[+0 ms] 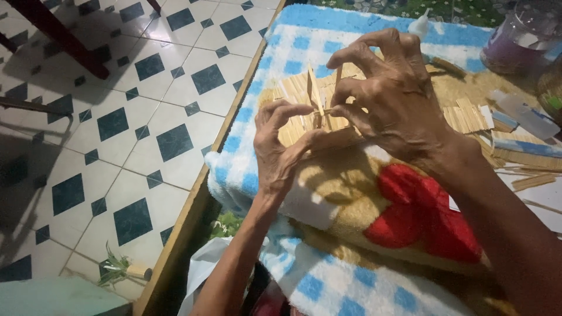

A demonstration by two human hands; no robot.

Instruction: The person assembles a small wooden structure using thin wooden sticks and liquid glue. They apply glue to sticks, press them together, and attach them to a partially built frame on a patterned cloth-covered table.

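Note:
A small structure of flat wooden sticks (310, 108) rests on a blue-and-white checked towel (304, 44) with a tan and red picture. My left hand (281, 146) grips the structure's near left side, thumb and fingers pinched on its lower panel. My right hand (389, 96) arches over the top and right side, fingertips pinching an upright stick in the middle. Both hands touch the same stick structure, and the right hand hides most of its right half.
Loose panels of glued sticks (468, 117) and single sticks (530, 181) lie to the right. A clear jar (518, 38) and a small white glue bottle (420, 24) stand at the back. A wooden edge (199, 199) borders the tiled floor (117, 117) on the left.

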